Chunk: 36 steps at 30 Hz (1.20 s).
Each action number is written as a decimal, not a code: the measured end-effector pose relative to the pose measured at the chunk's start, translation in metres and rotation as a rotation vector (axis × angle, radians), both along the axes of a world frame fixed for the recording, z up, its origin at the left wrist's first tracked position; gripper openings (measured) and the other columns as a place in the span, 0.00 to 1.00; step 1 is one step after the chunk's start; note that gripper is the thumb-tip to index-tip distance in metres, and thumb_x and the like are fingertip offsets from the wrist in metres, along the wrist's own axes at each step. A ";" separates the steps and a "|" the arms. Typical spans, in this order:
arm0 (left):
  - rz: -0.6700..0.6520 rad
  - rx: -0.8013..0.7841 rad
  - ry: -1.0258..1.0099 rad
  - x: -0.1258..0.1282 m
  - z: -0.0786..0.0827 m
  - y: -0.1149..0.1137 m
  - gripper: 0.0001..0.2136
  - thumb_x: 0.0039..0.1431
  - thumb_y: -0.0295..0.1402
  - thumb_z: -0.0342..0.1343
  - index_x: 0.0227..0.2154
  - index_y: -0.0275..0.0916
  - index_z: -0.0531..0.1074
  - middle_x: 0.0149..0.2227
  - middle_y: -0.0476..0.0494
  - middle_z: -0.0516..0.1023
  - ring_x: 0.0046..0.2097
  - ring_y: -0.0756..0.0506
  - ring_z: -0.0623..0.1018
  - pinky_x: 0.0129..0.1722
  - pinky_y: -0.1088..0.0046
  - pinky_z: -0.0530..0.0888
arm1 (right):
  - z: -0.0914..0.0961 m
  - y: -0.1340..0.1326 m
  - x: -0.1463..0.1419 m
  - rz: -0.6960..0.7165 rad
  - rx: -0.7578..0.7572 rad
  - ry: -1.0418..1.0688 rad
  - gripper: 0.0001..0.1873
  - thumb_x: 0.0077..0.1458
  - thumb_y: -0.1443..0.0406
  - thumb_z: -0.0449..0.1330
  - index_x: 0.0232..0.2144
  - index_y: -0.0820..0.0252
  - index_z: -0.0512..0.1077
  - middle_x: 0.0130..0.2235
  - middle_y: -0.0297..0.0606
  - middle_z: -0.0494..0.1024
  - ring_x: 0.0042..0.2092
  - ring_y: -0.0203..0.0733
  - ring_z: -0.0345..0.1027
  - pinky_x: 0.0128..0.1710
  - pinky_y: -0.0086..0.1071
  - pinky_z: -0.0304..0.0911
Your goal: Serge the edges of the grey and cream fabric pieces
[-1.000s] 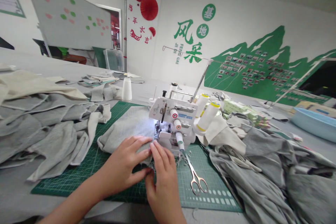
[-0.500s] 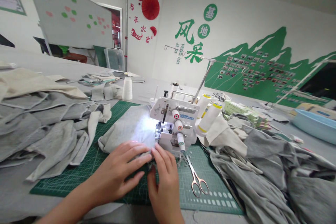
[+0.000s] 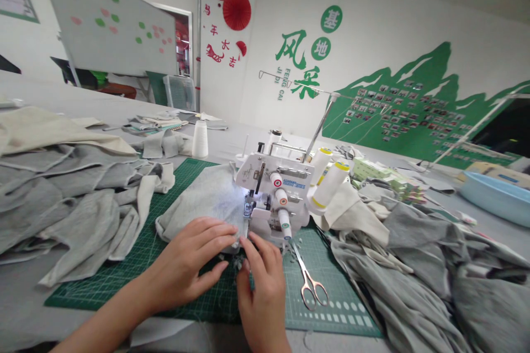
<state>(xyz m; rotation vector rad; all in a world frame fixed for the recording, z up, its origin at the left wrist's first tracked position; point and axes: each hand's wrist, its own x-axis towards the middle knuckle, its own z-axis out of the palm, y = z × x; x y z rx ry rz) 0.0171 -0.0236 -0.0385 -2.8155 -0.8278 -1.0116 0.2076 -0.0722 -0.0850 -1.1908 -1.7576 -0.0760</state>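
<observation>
Left hand [image 3: 190,259] lies flat on our grey fleece [image 3: 202,198], right hand [image 3: 263,287] at its edge, can't tell if pinching; one overlocker [image 3: 273,187], one scissors [image 3: 308,281] just beside.

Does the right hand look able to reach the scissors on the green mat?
Probably yes: the right hand lies close beside the scissors, and only bare cutting mat seems to lie between them.

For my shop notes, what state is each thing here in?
Left hand: flat on the fabric.
Right hand: fingertips at the fabric's edge.
Gray fabric: lying up against the presser foot.
Overlock machine: lamp lit.
Scissors: closed, lying on the cutting mat.
</observation>
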 end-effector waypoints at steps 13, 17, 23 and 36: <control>0.014 0.016 0.037 0.001 0.000 0.007 0.20 0.63 0.27 0.52 0.57 0.46 0.67 0.56 0.45 0.74 0.56 0.41 0.71 0.57 0.60 0.66 | -0.003 0.002 0.000 -0.017 -0.030 0.039 0.30 0.58 0.78 0.51 0.60 0.55 0.66 0.54 0.43 0.73 0.55 0.47 0.63 0.54 0.43 0.64; 0.025 0.006 0.041 0.003 -0.001 0.009 0.20 0.63 0.27 0.53 0.57 0.45 0.67 0.57 0.45 0.74 0.57 0.40 0.70 0.58 0.60 0.66 | -0.001 0.005 -0.002 -0.023 -0.061 0.053 0.30 0.59 0.77 0.51 0.61 0.53 0.64 0.53 0.42 0.73 0.54 0.47 0.64 0.54 0.43 0.64; 0.032 -0.002 0.045 0.004 -0.002 0.011 0.20 0.62 0.28 0.54 0.57 0.45 0.67 0.58 0.45 0.73 0.57 0.40 0.69 0.58 0.60 0.65 | -0.004 0.002 0.001 -0.057 -0.050 0.052 0.28 0.61 0.76 0.51 0.62 0.56 0.63 0.54 0.43 0.72 0.55 0.45 0.63 0.54 0.40 0.63; 0.044 -0.019 0.069 0.006 0.000 0.013 0.21 0.63 0.29 0.53 0.58 0.44 0.65 0.59 0.45 0.71 0.59 0.40 0.67 0.60 0.60 0.62 | -0.064 -0.043 0.119 -0.478 0.070 -0.356 0.15 0.63 0.64 0.56 0.49 0.66 0.74 0.48 0.53 0.78 0.46 0.55 0.71 0.45 0.45 0.64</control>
